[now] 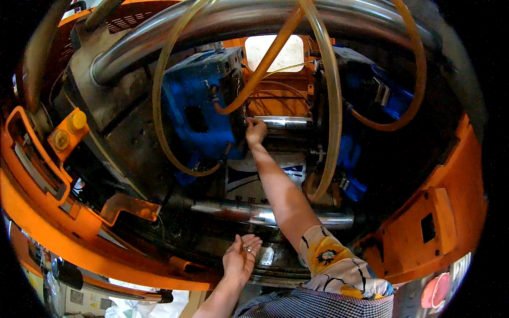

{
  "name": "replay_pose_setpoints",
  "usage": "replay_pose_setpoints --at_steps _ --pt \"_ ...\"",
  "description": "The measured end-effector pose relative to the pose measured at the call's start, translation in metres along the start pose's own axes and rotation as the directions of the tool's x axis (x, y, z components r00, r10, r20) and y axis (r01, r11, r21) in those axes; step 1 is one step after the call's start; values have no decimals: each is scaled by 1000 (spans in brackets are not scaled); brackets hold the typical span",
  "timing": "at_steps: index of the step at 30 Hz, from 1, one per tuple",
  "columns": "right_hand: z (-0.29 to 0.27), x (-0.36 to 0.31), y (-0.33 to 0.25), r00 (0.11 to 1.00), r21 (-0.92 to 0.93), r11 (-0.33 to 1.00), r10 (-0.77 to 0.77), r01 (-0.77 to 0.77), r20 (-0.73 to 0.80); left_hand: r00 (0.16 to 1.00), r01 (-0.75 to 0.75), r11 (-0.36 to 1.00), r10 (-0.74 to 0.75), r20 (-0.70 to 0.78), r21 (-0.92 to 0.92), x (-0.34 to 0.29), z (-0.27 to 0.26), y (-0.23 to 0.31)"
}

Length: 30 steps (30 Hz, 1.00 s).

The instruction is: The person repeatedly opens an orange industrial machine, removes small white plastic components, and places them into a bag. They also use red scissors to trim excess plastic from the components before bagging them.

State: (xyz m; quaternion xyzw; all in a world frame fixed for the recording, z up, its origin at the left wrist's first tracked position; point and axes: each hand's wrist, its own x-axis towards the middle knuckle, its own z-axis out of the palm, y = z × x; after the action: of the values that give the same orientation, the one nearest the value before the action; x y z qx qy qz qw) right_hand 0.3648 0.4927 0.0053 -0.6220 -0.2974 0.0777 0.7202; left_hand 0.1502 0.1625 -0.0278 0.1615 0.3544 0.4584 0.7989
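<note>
My right hand [255, 131] reaches deep into the machine, its fingertips drawn together at the inner face of the blue mould half [185, 98] on the left. Whatever sits between those fingers is hidden or too small to name. Lower down, near the front edge of the machine, my left hand [240, 261] is held palm up with its fingers stretched out. A small shiny spot shows at its fingers; I cannot tell what it is. Facing the left block across the gap stands another blue mould half [350, 151], partly in shadow.
Yellowish hoses [330, 79] loop down in front of the blocks. A polished bar [238, 210] crosses below my right forearm, and a thick one [159, 42] arches above. A printed white sack [244, 180] lies between. Orange machine panels [424, 233] frame the opening; yellow buttons [77, 121] are at left.
</note>
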Motion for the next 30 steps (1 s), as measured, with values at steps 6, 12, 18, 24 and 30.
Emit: replay_pose_setpoints --at_steps 6,12,18,24,30 --pt "8 8 20 987 -78 988 -141 135 -81 1000 2 999 -3 19 41 8 -1 -2" --pt "6 0 13 986 48 987 -151 154 -67 1000 1 999 -1 0 38 7 -2 -1" --pt "-1 -12 -9 994 -58 992 -113 112 -14 1000 -3 999 5 -29 52 7 -6 -1" --pt "8 -18 7 919 -317 876 -393 363 -34 996 -8 1000 8 -91 -3 1 -2 6" --pt "-26 22 15 937 24 998 40 -52 346 989 -140 987 142 27 -80 4 11 5"
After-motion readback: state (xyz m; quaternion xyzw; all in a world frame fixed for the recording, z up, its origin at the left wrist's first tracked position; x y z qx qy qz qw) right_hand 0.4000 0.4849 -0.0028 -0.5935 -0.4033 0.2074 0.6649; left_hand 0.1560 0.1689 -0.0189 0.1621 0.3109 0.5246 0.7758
